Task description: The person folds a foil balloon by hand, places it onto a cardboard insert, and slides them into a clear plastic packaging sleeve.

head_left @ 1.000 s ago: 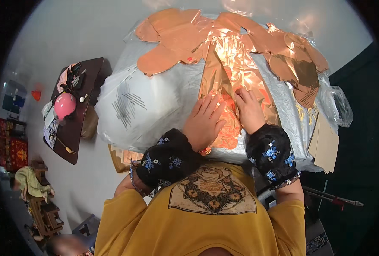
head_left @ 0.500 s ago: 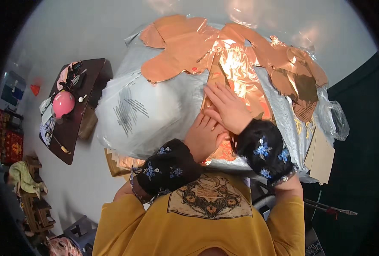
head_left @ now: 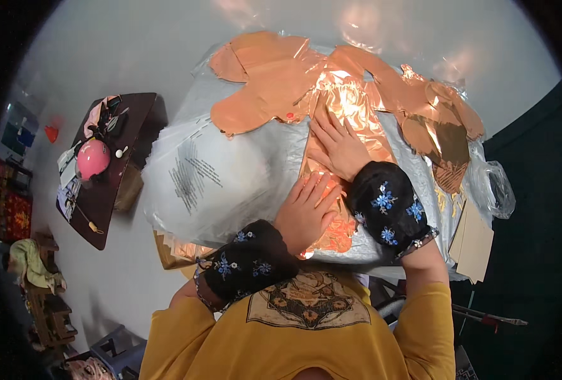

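Note:
A shiny copper-coloured foil piece (head_left: 372, 138) lies lengthwise in front of me, wrinkled and bright with reflections. My right hand (head_left: 341, 147) rests flat on its upper middle, fingers spread and pointing away. Nearer to my body, my left hand (head_left: 303, 212) is laid on the foil's left edge and lower part, fingers stretched out. Neither hand grips anything. Beyond the foil spreads a large copper-coloured cut-out (head_left: 271, 76) with rounded lobes. More copper-coloured pieces (head_left: 429, 107) overlap at the right. Left of my hands is a pile of clear plastic bags (head_left: 243, 183) with dark print.
Silvery sheeting (head_left: 414, 168) covers the table under the foil. Tan cardboard pieces (head_left: 474, 244) and a crumpled clear bag (head_left: 499, 190) are at its right edge. A dark side table (head_left: 119, 171) at the left carries a pink helmet (head_left: 93, 158). A cardboard box (head_left: 170, 253) sits near the left front.
My hands, touching each other before, are now apart. The right has slid onto the foil, and the left lies flatter. The darker fold along the foil's left edge shows less.

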Demonstrator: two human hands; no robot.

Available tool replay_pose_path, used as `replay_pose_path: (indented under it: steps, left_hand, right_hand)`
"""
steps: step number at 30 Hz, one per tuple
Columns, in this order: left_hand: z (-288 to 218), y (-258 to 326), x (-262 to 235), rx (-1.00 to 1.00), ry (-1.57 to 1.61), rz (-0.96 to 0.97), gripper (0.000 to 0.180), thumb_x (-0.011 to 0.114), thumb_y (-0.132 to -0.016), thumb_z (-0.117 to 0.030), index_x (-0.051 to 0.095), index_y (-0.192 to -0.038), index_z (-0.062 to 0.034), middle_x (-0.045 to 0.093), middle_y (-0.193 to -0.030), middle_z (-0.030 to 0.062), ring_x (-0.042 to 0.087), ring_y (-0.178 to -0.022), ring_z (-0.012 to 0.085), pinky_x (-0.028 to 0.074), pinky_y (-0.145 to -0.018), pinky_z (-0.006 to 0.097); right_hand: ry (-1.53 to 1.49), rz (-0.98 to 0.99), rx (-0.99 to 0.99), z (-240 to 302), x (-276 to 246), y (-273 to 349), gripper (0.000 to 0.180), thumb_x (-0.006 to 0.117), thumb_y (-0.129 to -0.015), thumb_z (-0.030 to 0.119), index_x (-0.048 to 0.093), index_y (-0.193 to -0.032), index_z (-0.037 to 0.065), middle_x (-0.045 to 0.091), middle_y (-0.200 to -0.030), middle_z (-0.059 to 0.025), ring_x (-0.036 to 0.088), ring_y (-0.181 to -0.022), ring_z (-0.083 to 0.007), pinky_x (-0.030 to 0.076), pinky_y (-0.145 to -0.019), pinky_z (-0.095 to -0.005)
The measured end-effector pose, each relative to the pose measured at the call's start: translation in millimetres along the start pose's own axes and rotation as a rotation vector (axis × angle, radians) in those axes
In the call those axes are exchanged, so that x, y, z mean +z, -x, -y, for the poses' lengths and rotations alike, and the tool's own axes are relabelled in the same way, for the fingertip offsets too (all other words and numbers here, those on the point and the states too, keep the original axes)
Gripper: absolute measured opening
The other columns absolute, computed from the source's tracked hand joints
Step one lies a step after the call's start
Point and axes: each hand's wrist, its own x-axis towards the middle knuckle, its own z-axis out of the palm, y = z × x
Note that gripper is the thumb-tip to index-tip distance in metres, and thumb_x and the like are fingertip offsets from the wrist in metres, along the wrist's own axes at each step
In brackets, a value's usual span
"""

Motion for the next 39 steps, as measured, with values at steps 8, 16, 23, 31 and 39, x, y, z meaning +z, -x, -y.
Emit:
replay_pose_path:
  steps: [8, 16, 23, 31, 39]
  left_hand:
    - [-2.5, 2.1, -4.9, -0.008, 0.001, 0.012, 0.055, 0.060, -0.092, -0.034, 0.050, -0.139, -0.0059, 0.048, -0.141, 0.0184, 0.041, -0.135, 0.0344, 0.026, -0.115, 0.046]
    - [-4.4, -3.3, -1.1, 0.008, 0.032, 0.044, 0.054, 0.057, -0.095, -0.034, 0.048, -0.141, -0.0075, 0.046, -0.145, 0.0169, 0.039, -0.137, 0.0351, 0.028, -0.114, 0.047]
    - [0.5, 2.4, -2.0, -0.038, 0.041, 0.030, 0.054, 0.061, -0.093, -0.029, 0.048, -0.142, -0.0105, 0.044, -0.146, 0.0179, 0.039, -0.138, 0.0350, 0.030, -0.113, 0.048]
    - [-0.1, 1.2, 1.4, 0.005, 0.004, 0.034, 0.051, 0.062, -0.093, -0.030, 0.051, -0.140, -0.0156, 0.045, -0.145, 0.0179, 0.039, -0.137, 0.0347, 0.031, -0.112, 0.047]
    - [-1.6, 2.1, 3.8, 0.001, -0.035, 0.040, 0.050, 0.060, -0.094, -0.031, 0.050, -0.141, -0.0158, 0.043, -0.148, 0.0168, 0.038, -0.139, 0.0329, 0.029, -0.114, 0.047]
  right_hand:
    - [0.163, 0.014, 0.137, -10.3, 24.3, -8.5, 0.071, 0.044, -0.097, 0.055, 0.029, -0.154, 0.014, 0.034, -0.156, -0.0086, 0.030, -0.143, -0.0395, 0.021, -0.116, -0.0576]
    - [-0.313, -0.092, 0.351, -62.6, -4.5, -9.8, 0.042, 0.051, -0.099, 0.033, 0.056, -0.128, 0.003, 0.062, -0.117, -0.0233, 0.058, -0.105, -0.0395, 0.046, -0.091, -0.0432]
    - [-0.175, 0.054, 0.700, -42.2, -122.6, 124.6, 0.036, 0.057, -0.097, 0.031, 0.062, -0.120, 0.004, 0.069, -0.099, -0.0209, 0.067, -0.087, -0.0369, 0.053, -0.076, -0.0412]
    - [0.075, 0.062, 0.863, 56.3, -110.3, 206.7, 0.067, 0.071, -0.086, 0.041, 0.051, -0.133, -0.003, 0.058, -0.106, -0.0208, 0.060, -0.095, -0.0384, 0.050, -0.082, -0.0447]
    - [-0.443, -0.004, 1.041, 47.0, -95.0, 201.5, 0.058, 0.076, -0.084, 0.023, 0.053, -0.130, -0.004, 0.065, -0.094, -0.0126, 0.064, -0.083, -0.0213, 0.051, -0.072, -0.0306]
